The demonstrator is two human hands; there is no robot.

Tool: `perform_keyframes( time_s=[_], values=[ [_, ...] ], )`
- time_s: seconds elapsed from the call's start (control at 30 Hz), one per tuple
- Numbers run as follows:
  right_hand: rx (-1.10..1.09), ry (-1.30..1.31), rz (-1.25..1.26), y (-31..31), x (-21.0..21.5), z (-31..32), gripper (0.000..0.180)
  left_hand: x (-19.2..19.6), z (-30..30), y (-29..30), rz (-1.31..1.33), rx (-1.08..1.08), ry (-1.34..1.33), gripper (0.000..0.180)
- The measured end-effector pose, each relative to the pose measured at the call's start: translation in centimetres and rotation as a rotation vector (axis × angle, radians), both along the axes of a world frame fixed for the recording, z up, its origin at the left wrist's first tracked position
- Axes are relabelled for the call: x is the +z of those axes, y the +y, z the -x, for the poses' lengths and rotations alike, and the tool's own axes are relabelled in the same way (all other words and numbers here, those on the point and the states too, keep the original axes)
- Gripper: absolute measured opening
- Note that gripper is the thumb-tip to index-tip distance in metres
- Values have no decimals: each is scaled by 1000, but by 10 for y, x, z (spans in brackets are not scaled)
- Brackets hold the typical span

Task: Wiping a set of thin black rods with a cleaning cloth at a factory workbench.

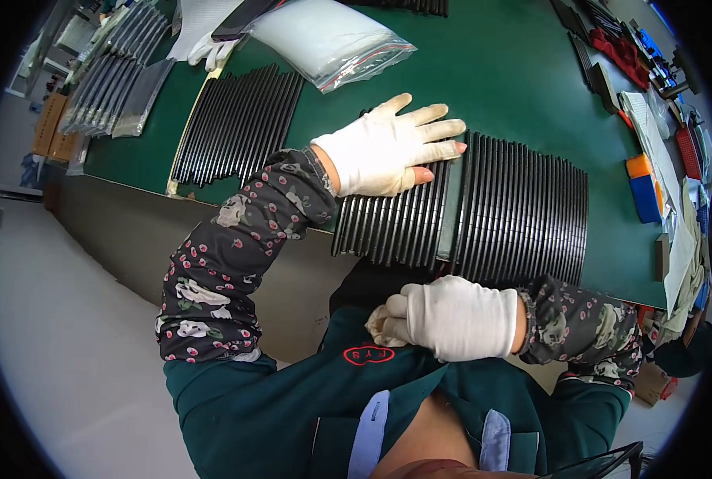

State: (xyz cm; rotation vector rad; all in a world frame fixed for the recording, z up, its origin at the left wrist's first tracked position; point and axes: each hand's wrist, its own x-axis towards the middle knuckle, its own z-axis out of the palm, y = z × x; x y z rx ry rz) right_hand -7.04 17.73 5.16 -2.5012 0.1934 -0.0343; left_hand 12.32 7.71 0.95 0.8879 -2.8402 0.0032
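Black ribbed strips (420, 227) lie under the left hand's (384, 152) spread, flat fingers (440, 132); right hand (452, 315) curled shut, empty.

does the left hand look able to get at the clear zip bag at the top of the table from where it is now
Probably yes. The left hand lies flat on the near row of black strips, and only bare green table lies between it and the clear zip bag. Nothing blocks the way.

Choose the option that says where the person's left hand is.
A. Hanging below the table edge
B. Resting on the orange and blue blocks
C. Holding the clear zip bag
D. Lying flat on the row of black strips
D: the left hand lies flat, fingers spread, on the row of black strips on the green table.
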Motion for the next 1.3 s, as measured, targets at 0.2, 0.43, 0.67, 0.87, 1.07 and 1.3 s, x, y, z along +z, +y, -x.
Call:
perform_keyframes(
  time_s=[0.2, 0.43, 0.67, 0.87, 1.07, 1.3],
  values=[
    [-309, -214, 321, -38, -14, -24, 36, -4, -1, -3, 30, 9, -29, 60],
    [-205, -307, 130, -14, 7, -29, 21, -5, 1, -2, 25, 4, -14, 59],
    [130, -199, 4, 16, -23, -30, 18, -5, -10, 3, 9, 35, -2, 61],
    [-237, -303, 74, -21, -4, -27, 19, -2, 1, 1, -6, 26, 2, 61],
    [-259, -395, -189, -27, 11, 12, 21, -1, 0, 0, -24, 17, -5, 62],
    [-962, -459, -453, -52, 53, 69, 33, 23, 52, -4, 31, -95, 248, 62]
  ],
)
